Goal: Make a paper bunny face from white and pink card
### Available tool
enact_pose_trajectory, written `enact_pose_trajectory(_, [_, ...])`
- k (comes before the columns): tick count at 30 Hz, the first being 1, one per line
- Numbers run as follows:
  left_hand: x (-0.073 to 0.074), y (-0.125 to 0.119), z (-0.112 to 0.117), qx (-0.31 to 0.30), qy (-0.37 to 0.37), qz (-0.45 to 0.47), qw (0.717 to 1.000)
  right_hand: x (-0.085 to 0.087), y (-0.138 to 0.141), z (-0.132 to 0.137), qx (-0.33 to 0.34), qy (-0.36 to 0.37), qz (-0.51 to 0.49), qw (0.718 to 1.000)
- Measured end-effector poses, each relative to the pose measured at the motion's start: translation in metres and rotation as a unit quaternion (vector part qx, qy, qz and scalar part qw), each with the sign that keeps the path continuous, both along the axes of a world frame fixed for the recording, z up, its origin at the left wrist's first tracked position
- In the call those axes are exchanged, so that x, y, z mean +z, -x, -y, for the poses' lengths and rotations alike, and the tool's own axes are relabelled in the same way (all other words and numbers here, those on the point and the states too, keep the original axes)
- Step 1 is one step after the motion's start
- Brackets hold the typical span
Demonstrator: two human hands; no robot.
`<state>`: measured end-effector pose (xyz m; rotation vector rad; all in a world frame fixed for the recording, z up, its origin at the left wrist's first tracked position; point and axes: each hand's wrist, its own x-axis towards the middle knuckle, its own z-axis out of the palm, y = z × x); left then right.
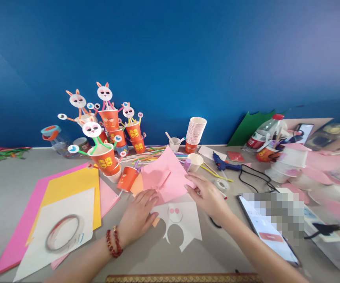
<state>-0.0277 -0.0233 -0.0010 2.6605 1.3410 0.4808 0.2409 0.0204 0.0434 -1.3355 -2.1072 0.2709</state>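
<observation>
A pink sheet of paper [167,175] lies tilted in the middle of the grey table [4,188]. My left hand [139,214] rests flat on its lower left edge, fingers stretched out. My right hand [207,192] presses on its right edge, fingers also extended. Just below the pink sheet lies a white cut-out paper [184,226] with a small round face piece [175,214] on it. A red bead bracelet [113,243] circles my left wrist.
Orange cups with paper rabbit heads [105,129] stand at the back left, a stack of paper cups [195,133] behind. Yellow, pink and white sheets with a tape roll [63,232] lie left. A blue glue gun [221,163], a phone [268,232] and a bottle [263,133] are right.
</observation>
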Motion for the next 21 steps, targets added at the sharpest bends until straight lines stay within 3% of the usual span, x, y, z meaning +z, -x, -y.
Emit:
enact_pose_trajectory(6, [-0.001,0.003,0.002,0.018,0.003,-0.007,1.0,0.023,-0.001,0.006,-0.019,-0.096,0.013,0.995])
enact_pose_trajectory(10, [0.001,0.005,0.005,0.022,0.01,-0.028,0.999,0.035,-0.003,0.014,-0.039,-0.202,0.038,0.978])
enact_pose_trajectory(14, [0.008,0.005,0.008,0.016,0.009,-0.041,0.999,0.041,-0.002,0.014,-0.072,-0.258,0.036,0.963])
enact_pose_trajectory(18, [0.015,0.008,0.014,0.006,-0.011,-0.018,1.0,0.043,-0.003,0.011,-0.062,-0.247,-0.001,0.967])
enact_pose_trajectory(21, [0.019,0.022,0.021,0.018,-0.035,0.016,0.999,0.048,-0.007,0.014,-0.047,-0.198,-0.096,0.974])
